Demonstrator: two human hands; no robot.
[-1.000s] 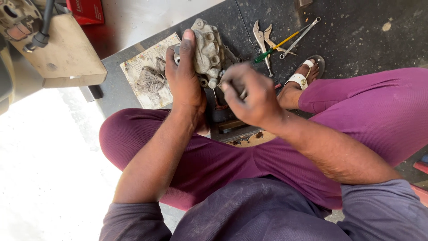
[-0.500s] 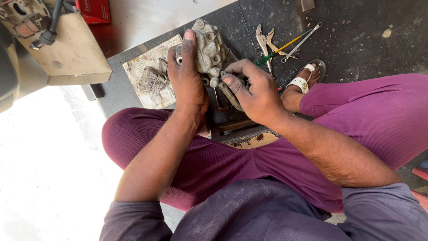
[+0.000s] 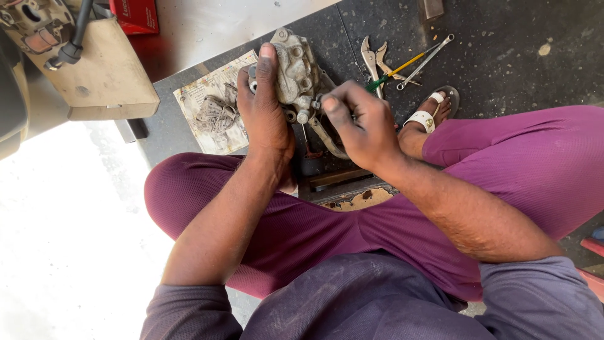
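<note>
the left hand [image 3: 267, 110] wraps its fingers around a grimy brake caliper [image 3: 296, 72] held above the lap; the right hand [image 3: 358, 126] pinches a fitting at its lower edge. it looks heavy, rigid and greasy, best gripped around the body.

Hard daylight floods in from the left, blowing the lower-left floor [image 3: 56, 252] out to plain white. The dark upper-right floor stays evenly lit and sharp; hands show slight softness.
</note>
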